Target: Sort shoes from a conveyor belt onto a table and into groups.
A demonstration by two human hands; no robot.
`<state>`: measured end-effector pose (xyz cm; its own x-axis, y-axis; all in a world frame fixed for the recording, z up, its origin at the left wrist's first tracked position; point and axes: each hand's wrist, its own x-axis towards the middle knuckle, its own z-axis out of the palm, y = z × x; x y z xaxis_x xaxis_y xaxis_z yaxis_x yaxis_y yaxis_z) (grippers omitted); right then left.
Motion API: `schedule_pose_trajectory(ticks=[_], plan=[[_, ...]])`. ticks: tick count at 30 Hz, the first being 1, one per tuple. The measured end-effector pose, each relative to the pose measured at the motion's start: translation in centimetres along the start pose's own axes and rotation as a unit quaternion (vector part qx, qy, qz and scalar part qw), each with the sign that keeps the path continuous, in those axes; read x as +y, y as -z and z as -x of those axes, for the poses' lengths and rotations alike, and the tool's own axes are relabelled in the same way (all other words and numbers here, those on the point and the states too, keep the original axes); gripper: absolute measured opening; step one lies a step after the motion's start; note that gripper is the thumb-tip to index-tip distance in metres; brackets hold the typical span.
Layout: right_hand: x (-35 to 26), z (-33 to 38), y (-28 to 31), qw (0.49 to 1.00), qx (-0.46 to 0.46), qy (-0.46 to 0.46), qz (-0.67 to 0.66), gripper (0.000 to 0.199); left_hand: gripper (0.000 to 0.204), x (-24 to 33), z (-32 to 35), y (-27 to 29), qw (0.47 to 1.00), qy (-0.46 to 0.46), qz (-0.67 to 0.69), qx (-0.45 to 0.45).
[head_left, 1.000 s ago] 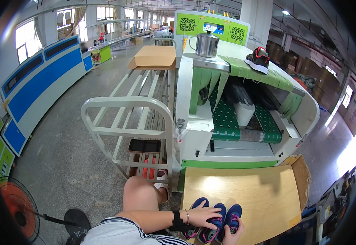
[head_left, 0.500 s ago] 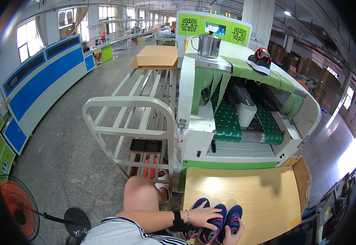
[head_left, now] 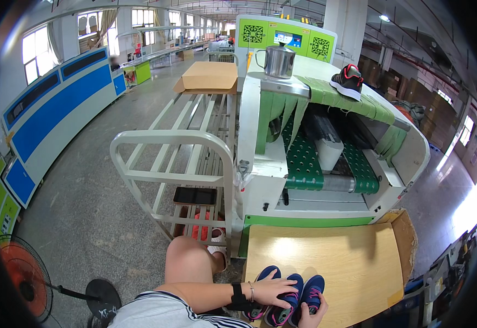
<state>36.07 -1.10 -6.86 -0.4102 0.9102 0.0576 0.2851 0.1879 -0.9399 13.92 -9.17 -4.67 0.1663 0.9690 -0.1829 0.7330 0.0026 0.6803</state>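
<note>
Blue sneakers with pink laces (head_left: 288, 298) lie side by side at the near edge of a light wooden table (head_left: 331, 262). My left hand (head_left: 274, 290) rests flat across their tops, fingers spread, a black band and a thin bracelet on the wrist. My right hand (head_left: 310, 318) shows only partly at the lower edge and touches the shoe on the right from below. How it grips is hidden.
Beyond the table stands a white and green conveyor machine (head_left: 326, 158) with a green belt. A metal kettle (head_left: 278, 60) and a dark sneaker (head_left: 347, 81) sit on its top. A white tube rack (head_left: 178, 164) with a cardboard box (head_left: 208, 76) is on the left, a floor fan (head_left: 28, 279) at lower left.
</note>
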Motion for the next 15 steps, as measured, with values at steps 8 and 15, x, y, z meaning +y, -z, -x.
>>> schedule_pose_trajectory(ticks=[8, 15], plan=[[0.22, 0.35, 0.08, 1.0, -0.002, -0.003, -0.003, 0.06, 0.076, -0.06, 0.19, -0.41, 1.0, -0.004, -0.003, 0.001], [0.5, 0.13, 0.17, 1.0, 0.0, 0.012, 0.007, 0.06, 0.076, -0.1, -0.07, -0.2, 1.0, -0.009, -0.012, 0.003]])
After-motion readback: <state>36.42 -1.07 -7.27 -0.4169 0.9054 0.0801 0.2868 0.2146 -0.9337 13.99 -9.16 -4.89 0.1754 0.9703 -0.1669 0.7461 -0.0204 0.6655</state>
